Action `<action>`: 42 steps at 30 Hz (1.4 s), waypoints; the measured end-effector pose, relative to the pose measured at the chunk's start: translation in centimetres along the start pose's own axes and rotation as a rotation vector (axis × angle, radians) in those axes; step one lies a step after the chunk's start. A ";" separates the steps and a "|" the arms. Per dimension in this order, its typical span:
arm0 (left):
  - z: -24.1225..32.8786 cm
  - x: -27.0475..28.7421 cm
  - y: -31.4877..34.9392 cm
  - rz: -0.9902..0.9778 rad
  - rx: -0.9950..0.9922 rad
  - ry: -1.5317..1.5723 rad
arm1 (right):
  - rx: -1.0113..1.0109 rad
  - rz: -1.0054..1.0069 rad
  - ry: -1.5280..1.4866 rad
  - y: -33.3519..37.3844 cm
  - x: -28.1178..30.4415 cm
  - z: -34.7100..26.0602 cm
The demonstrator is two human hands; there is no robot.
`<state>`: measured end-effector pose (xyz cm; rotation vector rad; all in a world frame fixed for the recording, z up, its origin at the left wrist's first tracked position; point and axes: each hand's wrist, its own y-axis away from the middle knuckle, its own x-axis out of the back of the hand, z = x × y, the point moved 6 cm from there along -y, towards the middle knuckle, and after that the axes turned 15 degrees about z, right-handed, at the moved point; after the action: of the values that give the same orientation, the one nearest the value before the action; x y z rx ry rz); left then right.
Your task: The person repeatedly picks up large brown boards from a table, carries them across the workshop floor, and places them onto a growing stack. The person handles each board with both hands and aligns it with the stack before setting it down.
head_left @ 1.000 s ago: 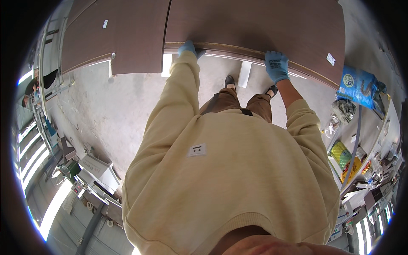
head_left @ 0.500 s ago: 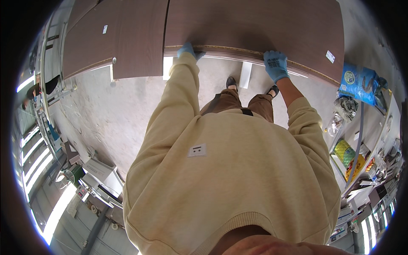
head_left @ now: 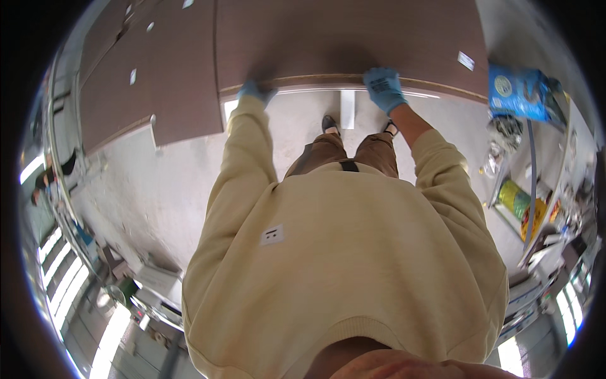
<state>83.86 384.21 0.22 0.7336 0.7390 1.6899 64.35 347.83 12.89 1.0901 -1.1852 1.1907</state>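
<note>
In the head view, a broad brown panel [head_left: 353, 38] spans the upper part, in front of the person and above the pale floor [head_left: 170, 189]. The gloved right hand [head_left: 383, 88] has its fingers clamped on the panel's near edge. The gloved left hand [head_left: 251, 90], slightly blurred, has its fingers closed around the same edge, further left. A second brown panel [head_left: 180, 95] lies just beside it on the left; a blue bag [head_left: 521, 91] sits near its right end.
</note>
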 end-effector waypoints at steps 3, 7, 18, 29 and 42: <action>0.3 -1.0 1.0 -0.024 0.134 0.084 | 0.019 0.076 -0.038 1.3 0.6 0.5; 0.7 -0.6 5.6 0.225 0.033 -0.109 | -0.059 0.233 -0.218 4.8 2.8 3.7; -2.8 -20.0 29.8 -0.208 -1.896 -0.802 | -0.547 0.539 -0.147 18.2 2.8 23.9; -15.2 -42.0 39.6 -0.700 -2.022 -1.102 | -1.530 0.883 -0.466 29.5 -4.4 35.0; -27.6 -54.6 43.9 -0.800 -2.282 -1.393 | -1.438 0.798 -0.889 30.5 -8.5 38.3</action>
<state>48.08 319.05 12.16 -0.2755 -1.5618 0.1536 30.91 311.51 7.40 -0.1119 -2.6517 -0.0033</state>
